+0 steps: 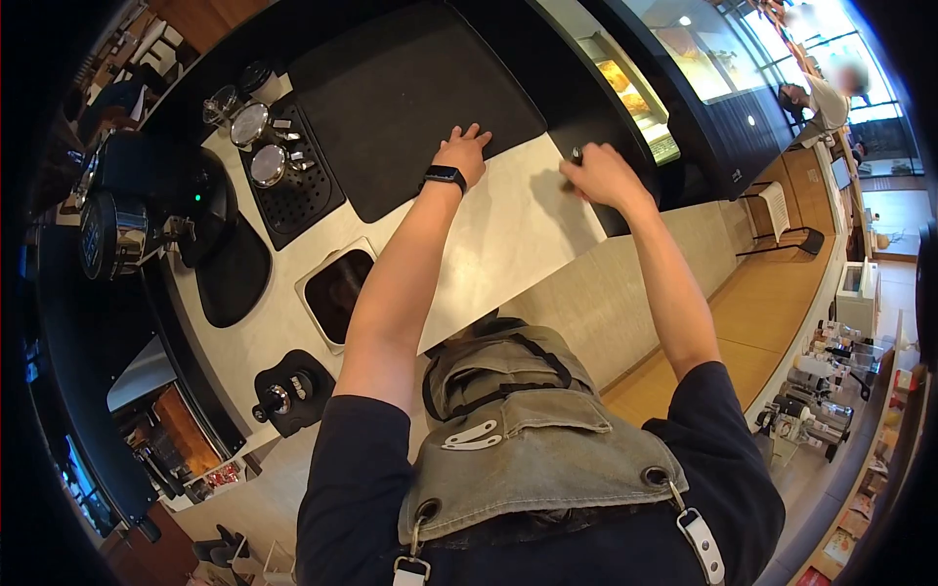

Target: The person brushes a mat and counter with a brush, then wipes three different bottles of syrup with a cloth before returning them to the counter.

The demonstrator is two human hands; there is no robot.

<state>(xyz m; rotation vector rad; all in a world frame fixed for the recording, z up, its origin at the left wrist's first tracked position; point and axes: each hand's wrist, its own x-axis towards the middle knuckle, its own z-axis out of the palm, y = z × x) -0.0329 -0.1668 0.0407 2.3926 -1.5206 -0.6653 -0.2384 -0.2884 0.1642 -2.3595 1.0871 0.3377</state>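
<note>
My left hand (463,156), with a black watch (446,175) on its wrist, lies open with fingers spread at the near edge of a large black mat (410,88). My right hand (601,176) is closed above the right end of the pale countertop (498,234). A small dark thing shows at its fingers, too little of it to name. Left of the mat, two steel pitchers (268,164) and a glass cup (221,104) stand on or beside a perforated black drip tray (293,200).
A steel-rimmed bin (320,305) is set in the counter. A tamper (276,398) rests on a small black mat. A black machine with a green light (166,195) stands left. A lit display case (625,88) is at right; a person (826,103) is beyond.
</note>
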